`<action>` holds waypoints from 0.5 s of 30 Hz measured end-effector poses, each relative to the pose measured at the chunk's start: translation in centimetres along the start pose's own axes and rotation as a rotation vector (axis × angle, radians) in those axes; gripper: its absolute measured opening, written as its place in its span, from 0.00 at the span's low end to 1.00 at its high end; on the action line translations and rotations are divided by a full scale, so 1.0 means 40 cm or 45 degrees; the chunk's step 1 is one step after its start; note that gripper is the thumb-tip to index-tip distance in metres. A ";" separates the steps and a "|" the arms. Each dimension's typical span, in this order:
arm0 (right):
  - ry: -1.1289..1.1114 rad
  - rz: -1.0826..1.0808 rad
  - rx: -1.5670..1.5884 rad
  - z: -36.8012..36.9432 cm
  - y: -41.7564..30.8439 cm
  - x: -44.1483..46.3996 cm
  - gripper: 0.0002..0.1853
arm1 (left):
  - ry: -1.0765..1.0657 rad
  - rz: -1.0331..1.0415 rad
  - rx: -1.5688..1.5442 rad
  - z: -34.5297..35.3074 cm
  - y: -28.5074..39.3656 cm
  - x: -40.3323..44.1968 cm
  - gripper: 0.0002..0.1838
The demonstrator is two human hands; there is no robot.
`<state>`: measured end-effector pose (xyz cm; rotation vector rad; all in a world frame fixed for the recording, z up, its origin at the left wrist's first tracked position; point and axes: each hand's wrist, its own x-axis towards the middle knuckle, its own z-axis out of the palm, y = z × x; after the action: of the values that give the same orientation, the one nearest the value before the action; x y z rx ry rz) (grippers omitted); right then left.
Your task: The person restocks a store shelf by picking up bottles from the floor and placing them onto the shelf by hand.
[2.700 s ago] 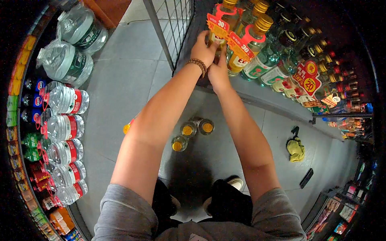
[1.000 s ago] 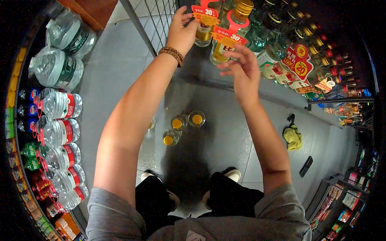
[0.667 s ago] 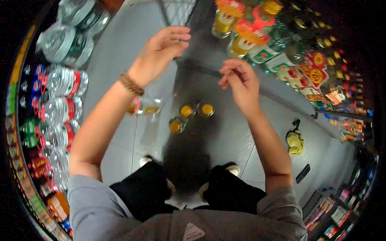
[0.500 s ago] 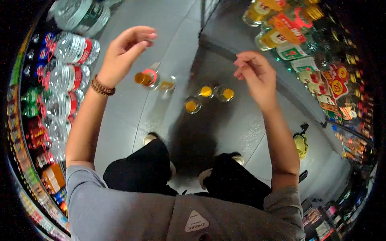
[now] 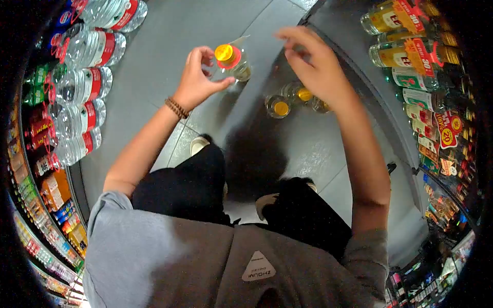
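Note:
My left hand (image 5: 200, 79), with a beaded bracelet on the wrist, is open, its thumb and fingers spread at the near left side of a clear bottle (image 5: 239, 68). That bottle stands on the floor and has a yellow cap and a red collar tag. Whether the fingers touch it cannot be told. My right hand (image 5: 313, 59) is open too, fingers bent and apart, holding nothing above the floor. Below it is a group of yellow-capped bottles (image 5: 281, 108) on the floor, partly hidden by my right hand and forearm.
Large water bottles (image 5: 95, 49) with red labels line the left side beside packed shelves (image 5: 56, 190). On the right shelf stand tagged bottles (image 5: 393, 54) and green-labelled bottles (image 5: 416, 79). A grey shelf base edge (image 5: 359, 87) runs down the right.
My hands have left the tagged shelf bottles, and the view has turned leftward. My left hand has come to the bottle with the red collar on the floor; my right hand has moved away from the shelf.

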<state>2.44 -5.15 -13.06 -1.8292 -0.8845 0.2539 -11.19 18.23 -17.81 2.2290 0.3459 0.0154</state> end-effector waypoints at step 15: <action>0.262 0.000 0.087 0.216 0.069 0.082 0.08 | -0.373 0.469 -0.598 0.004 -0.014 0.107 0.36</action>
<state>1.30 2.71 -18.51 -1.7559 -0.7240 0.0925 -7.21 19.50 -18.82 1.7657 -0.2138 -0.0301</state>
